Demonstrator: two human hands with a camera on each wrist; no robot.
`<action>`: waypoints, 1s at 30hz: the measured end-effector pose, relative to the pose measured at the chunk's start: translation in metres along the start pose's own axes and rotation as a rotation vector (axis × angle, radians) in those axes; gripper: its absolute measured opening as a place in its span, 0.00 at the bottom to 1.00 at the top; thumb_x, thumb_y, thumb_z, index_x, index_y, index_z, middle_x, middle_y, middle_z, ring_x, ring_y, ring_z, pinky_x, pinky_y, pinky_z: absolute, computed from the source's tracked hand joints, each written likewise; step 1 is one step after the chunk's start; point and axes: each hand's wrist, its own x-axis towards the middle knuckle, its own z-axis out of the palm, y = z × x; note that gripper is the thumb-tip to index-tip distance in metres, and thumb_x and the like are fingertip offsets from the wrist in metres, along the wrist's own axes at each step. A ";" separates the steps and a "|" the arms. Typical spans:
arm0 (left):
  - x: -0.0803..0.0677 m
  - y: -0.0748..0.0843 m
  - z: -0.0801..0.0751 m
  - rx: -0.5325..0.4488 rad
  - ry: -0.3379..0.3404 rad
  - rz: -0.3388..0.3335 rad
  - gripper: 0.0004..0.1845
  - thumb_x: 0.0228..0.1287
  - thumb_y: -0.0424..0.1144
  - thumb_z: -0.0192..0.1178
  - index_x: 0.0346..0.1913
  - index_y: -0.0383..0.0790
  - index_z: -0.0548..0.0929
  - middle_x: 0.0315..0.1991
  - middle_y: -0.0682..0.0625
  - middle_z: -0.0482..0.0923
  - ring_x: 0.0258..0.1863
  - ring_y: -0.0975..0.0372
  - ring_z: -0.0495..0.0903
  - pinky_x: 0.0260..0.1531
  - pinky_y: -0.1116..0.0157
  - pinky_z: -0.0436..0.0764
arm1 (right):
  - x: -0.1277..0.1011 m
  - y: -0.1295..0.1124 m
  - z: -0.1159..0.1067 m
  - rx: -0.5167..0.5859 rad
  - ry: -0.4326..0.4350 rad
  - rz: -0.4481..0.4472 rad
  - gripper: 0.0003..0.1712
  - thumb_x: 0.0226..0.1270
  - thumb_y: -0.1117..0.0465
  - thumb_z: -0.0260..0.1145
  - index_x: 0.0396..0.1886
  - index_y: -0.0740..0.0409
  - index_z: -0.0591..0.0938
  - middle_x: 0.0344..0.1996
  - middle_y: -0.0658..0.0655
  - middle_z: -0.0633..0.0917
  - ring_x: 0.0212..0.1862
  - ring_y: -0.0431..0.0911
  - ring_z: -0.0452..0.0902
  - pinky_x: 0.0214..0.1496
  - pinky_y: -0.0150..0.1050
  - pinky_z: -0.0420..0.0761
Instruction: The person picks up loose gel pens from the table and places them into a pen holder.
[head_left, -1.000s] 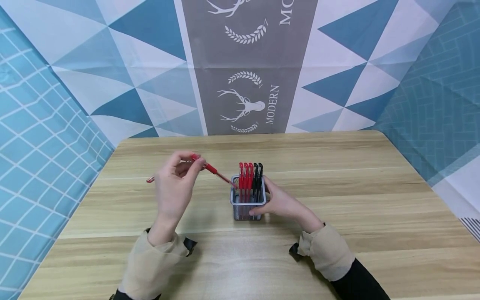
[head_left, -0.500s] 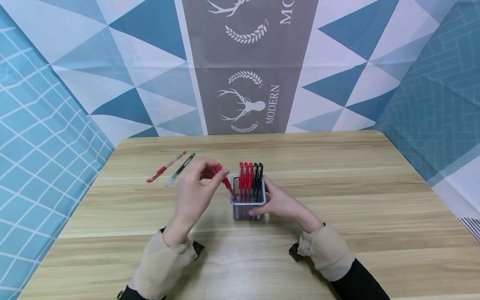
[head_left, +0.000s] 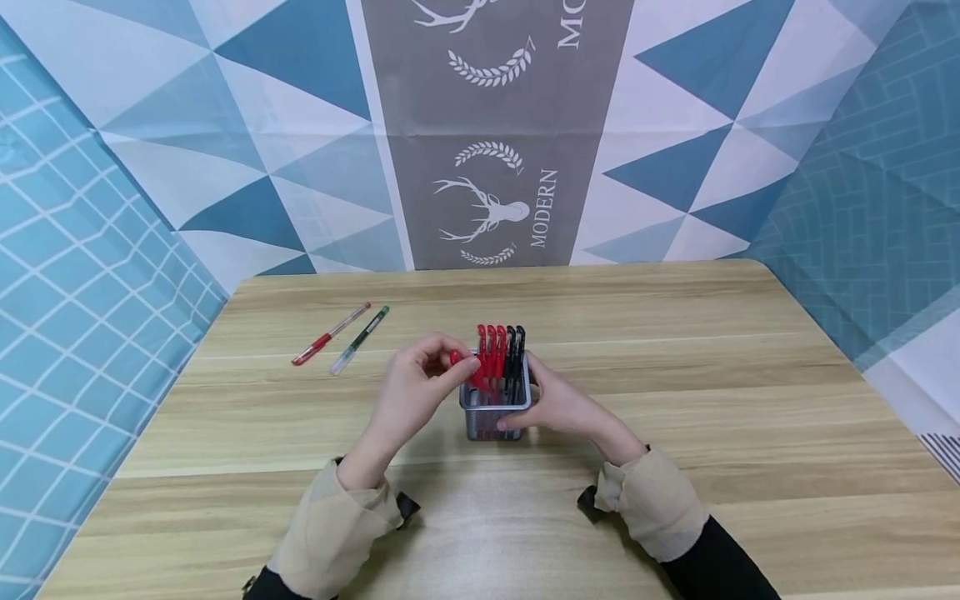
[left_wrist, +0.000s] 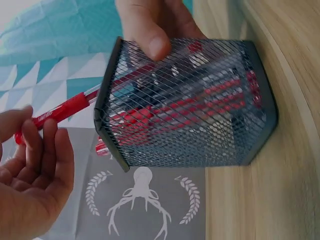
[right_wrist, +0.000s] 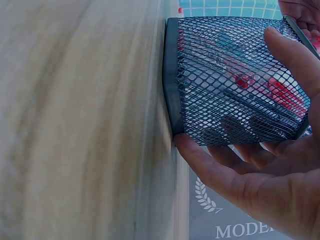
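Observation:
My left hand (head_left: 422, 385) pinches a red gel pen (left_wrist: 62, 111) by its capped end. In the left wrist view the pen slants over the rim, its clear lower part inside a dark mesh pen holder (head_left: 493, 423). Several red pens (head_left: 492, 354) and black pens (head_left: 515, 358) stand in the holder, the red ones on the left and the black ones on the right. My right hand (head_left: 562, 408) grips the holder from its right side, thumb across the front. In the right wrist view its fingers wrap the mesh (right_wrist: 235, 80) near the base.
On the wooden table (head_left: 675, 375), back left, lie a red pen (head_left: 330, 335) and a green-tipped pen (head_left: 360, 340), side by side and slanted. A patterned cloth backdrop (head_left: 487, 133) rises behind the table's far edge.
My left hand has moved right and down toward the holder, bringing the red pen's lower part inside it and tilting it steeper. The two loose pens came into view. My right hand stays put.

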 end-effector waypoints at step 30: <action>0.016 -0.023 0.010 -0.063 0.078 0.007 0.13 0.58 0.38 0.61 0.47 0.41 0.81 0.34 0.47 0.80 0.31 0.61 0.75 0.31 0.72 0.74 | 0.000 -0.002 -0.002 -0.027 -0.007 0.016 0.56 0.39 0.59 0.77 0.67 0.41 0.56 0.56 0.51 0.74 0.61 0.49 0.65 0.66 0.53 0.57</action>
